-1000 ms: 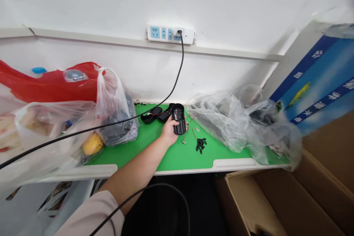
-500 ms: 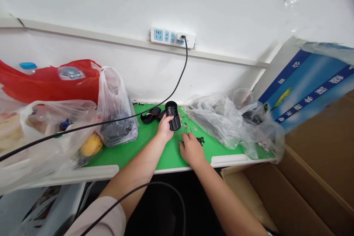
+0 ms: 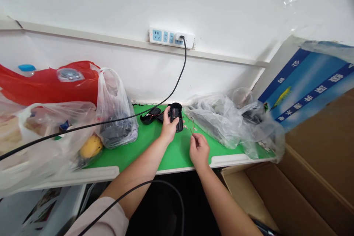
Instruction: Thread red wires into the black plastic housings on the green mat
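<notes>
My left hand [image 3: 169, 127] is closed round a black plastic housing [image 3: 179, 128], a rounded case whose hollow side faces up, thumb laid over its edge. To the right and nearer the table's edge, my right hand [image 3: 199, 151] is pinched shut on a thin reddish wire [image 3: 191, 131] that sticks up from the fingertips. Small metal pieces [image 3: 195, 129] lie on the green tabletop [image 3: 132, 155] just beyond it. Left of the held housing rests another black plastic part [image 3: 150, 115] with thin red wires.
A black cable [image 3: 184, 66] runs from the wall power strip [image 3: 157, 35] across the table's left side. Plastic bags [image 3: 117, 118] and a yellow fruit [image 3: 91, 146] crowd the left; a clear bag [image 3: 218, 118] fills the right. An open cardboard box [image 3: 265, 191] stands below right.
My right hand has risen from the small black parts and turned, with a reddish wire now between its fingertips. My left hand has shifted slightly right and turned the housing.
</notes>
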Demonstrator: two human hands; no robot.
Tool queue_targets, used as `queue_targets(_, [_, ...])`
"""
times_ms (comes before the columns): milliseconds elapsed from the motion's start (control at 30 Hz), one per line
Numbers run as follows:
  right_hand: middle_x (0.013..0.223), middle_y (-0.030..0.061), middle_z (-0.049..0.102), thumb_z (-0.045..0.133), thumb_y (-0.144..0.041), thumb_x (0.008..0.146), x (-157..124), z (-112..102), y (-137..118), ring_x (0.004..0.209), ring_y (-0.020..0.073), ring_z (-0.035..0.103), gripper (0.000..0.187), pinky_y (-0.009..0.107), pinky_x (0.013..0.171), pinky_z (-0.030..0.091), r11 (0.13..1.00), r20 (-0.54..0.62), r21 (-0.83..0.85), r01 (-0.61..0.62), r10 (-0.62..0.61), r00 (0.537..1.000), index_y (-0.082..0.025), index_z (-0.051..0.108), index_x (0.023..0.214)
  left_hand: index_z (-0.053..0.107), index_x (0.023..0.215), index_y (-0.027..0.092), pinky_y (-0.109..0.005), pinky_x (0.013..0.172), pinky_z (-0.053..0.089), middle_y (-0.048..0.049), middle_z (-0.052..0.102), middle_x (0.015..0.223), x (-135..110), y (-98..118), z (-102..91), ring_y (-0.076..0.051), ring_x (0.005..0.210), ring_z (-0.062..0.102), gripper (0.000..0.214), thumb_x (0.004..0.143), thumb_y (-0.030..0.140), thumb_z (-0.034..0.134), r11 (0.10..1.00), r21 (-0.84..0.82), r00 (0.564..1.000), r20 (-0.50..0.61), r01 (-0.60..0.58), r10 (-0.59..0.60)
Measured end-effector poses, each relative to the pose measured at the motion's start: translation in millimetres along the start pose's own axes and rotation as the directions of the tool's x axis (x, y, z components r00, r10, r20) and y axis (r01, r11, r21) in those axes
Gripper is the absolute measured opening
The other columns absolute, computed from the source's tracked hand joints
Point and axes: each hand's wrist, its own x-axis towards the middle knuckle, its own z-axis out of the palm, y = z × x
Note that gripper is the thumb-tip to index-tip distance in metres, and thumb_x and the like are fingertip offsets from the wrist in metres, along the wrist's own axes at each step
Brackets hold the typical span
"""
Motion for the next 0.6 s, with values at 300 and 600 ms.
queue_targets(300, [0.090, 0.0018, 0.068, 0.074, -0.023, 0.072, 14, -13, 1, 0.076, 0.0129, 0.066, 0.023, 0.033, 0.077, 0.053, 0.515, 0.091, 0.799, -0.312, 0.409, 0.908, -0.019, 0.064, 0.092, 0.037, 0.126, 0.034, -0.036, 0.057, 0.056, -0.0046, 0.059, 0.107, -9, 1, 1.9, -0.022, 0.071, 0.067, 0.067, 0.070, 0.025, 0.073, 0.999, 0.042, 0.993, 0.117, 0.009, -0.014])
queue_targets(600, [0.090, 0.0018, 0.068, 0.070, -0.012, 0.070, 19, -25, 2, 0.076, 0.0092, 0.063, 0.022, 0.024, 0.076, 0.054, 0.293, 0.280, 0.859, -0.419, 0.416, 0.865, -0.018, 0.070, 0.092, 0.057, 0.103, 0.016, -0.035, 0.060, 0.055, -0.0067, 0.067, 0.080, -7, -8, 0.3, -0.026, 0.077, 0.068, 0.040, 0.068, 0.027, 0.072, 0.985, 0.097, 0.974, 0.163, 0.141, -0.156])
